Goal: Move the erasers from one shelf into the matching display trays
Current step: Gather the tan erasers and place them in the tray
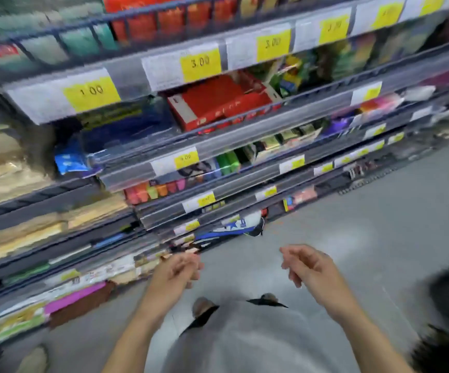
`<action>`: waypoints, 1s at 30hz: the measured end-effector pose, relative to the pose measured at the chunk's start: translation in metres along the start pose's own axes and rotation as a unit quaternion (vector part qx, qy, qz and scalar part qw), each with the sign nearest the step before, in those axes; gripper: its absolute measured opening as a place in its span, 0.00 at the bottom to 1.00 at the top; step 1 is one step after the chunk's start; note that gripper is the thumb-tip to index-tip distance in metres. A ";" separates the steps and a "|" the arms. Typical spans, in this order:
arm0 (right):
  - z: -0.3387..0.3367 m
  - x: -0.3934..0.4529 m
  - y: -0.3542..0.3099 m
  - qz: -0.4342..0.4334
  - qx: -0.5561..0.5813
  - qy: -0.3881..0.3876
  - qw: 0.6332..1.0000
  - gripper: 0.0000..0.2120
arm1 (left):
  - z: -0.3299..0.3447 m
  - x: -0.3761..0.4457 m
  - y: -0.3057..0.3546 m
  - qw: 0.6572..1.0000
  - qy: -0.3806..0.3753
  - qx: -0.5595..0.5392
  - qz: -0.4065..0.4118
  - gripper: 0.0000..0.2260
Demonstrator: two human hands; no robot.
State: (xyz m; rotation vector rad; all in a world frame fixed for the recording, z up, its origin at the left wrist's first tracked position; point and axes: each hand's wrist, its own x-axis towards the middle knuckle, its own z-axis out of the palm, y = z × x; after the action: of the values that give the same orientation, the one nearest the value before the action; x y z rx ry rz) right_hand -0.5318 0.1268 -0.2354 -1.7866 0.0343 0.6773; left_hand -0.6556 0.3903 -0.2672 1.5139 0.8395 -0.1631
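The view is blurred by motion. My left hand (179, 270) hangs in front of the lower shelves with fingers loosely curled and nothing in it. My right hand (305, 263) is out over the grey floor, fingers also loosely curled and holding nothing. Small colourful blocks that may be erasers (154, 191) sit in a row on a middle shelf, above my left hand. A red display box (218, 102) stands on a higher shelf. Green packs (227, 162) lie on the shelf between them.
Tiered shelves with yellow price tags (200, 63) fill the left and top. Blue packets (68, 161) and stacked paper goods (8, 168) sit at the left. A blue and white bag (234, 228) lies at the shelf foot. Grey floor (365, 238) stretches right.
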 end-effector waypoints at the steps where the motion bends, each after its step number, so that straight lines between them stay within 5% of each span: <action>1: -0.011 -0.008 0.021 0.028 -0.005 0.008 1.000 0.05 | 0.009 0.000 -0.013 1.000 -0.013 0.010 -0.017 0.06; 12: -0.147 -0.079 0.160 0.157 0.018 0.099 0.982 0.07 | 0.141 -0.015 -0.026 0.990 -0.082 0.077 -0.089 0.06; 23: -0.269 -0.038 0.124 0.078 0.108 0.216 0.967 0.06 | 0.259 0.020 0.021 0.976 -0.133 0.162 -0.060 0.06; 30: -0.344 0.009 0.114 0.103 0.111 0.258 0.954 0.06 | 0.355 0.098 0.067 0.965 -0.183 0.180 -0.043 0.06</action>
State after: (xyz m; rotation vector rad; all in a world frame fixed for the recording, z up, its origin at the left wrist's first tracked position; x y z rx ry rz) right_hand -0.4183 -0.2144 -0.2819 -1.7079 0.6336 0.3172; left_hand -0.4104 0.1128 -0.3249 1.7145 0.5947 -0.6702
